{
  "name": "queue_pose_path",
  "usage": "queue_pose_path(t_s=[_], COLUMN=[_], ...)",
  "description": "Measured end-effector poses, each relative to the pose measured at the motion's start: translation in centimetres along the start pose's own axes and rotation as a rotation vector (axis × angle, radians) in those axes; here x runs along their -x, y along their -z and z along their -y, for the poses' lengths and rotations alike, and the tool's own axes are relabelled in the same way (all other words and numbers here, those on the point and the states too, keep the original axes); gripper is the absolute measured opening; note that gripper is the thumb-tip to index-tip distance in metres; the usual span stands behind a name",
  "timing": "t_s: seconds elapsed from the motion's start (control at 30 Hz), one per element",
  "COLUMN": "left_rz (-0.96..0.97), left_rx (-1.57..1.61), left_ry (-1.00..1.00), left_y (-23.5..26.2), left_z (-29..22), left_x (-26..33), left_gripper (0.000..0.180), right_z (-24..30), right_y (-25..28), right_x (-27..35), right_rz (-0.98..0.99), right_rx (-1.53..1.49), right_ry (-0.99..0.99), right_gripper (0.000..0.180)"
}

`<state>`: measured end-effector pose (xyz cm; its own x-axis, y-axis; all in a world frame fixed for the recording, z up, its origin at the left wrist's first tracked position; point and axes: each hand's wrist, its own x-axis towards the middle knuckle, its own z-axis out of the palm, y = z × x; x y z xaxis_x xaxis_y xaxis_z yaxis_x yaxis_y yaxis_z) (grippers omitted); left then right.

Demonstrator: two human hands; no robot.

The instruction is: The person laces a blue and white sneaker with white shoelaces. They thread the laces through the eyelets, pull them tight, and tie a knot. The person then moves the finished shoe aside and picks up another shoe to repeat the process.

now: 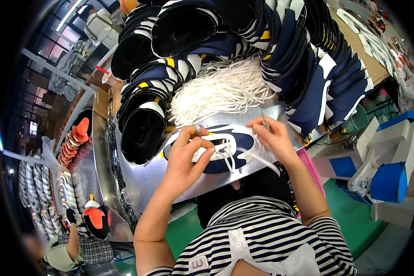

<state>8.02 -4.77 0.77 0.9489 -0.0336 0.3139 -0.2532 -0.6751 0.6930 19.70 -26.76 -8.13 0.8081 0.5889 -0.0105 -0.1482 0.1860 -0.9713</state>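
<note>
Apparently a slim thing point(265, 122) is pinched in the right hand point(273, 137); the left hand point(187, 151) is curled, its hold unclear; between them an upper point(242, 142) is laid on the table point(142, 181); laces point(223, 89) are heaped beyond, presumably for easy reach.

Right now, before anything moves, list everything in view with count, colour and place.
Shoe upper: one, navy and white, between the hands
Lace: count unclear, white, trailing by the upper
Lace pile: one, white, beyond the upper
Stacked uppers: many, navy, white, yellow, around the pile
Metal table: one, silver, under these
Crate: one, pink, right
Boxy equipment: count unclear, pale and blue, far right
Flat pieces: several, white, upper right
Orange-red stack: one, left
Black-and-orange upper: one, lower left
Floor: one, green, below
Co-workers: two, pale clothing, upper left and lower left
Striped top: one, black and white, bottom
Left hand: one, bare, left of the opening
Right hand: one, bare, by the upper's right end
</note>
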Motion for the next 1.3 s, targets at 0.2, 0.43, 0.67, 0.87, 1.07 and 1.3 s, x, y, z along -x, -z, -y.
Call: queue_pose_path(t_s=[0.2,0.43,0.67,0.87,1.07,1.3], left_rz=[-0.010,0.111,0.209,-0.096,-0.159,-0.181], left_rx=[-0.002,0.044,0.741,0.531,0.592,0.574], left_ry=[0.157,0.552,1.158,0.847,0.845,0.810], left_y=[-3.1,-1.1,-4.3,-6.0,-6.0,-6.4], left_z=[1.0,4.7,6.3,4.8,3.6,3.5], left_x=[-0.8,4.8,1.5,3.7,4.6,5.4], left_gripper=[0.016,0.037,0.042,0.018,0.015,0.020], right_z=[-2.6,-5.0,-4.7,-3.8,-2.7,-1.3], right_y=[-4.5,-5.4,-6.2,-6.5,-6.3,-6.8], right_x=[0.5,-0.8,-0.6,-0.1,1.2,1.0], right_rz=[0.085,-0.098,-0.100,0.008,0.065,0.089], right_rx=[0.178,0.027,0.336,0.591,0.485,0.542], right_ry=[0.063,-0.160,-0.161,-0.066,-0.039,-0.129], right_gripper=[0.014,0.024,0.049,0.050,0.038,0.037])
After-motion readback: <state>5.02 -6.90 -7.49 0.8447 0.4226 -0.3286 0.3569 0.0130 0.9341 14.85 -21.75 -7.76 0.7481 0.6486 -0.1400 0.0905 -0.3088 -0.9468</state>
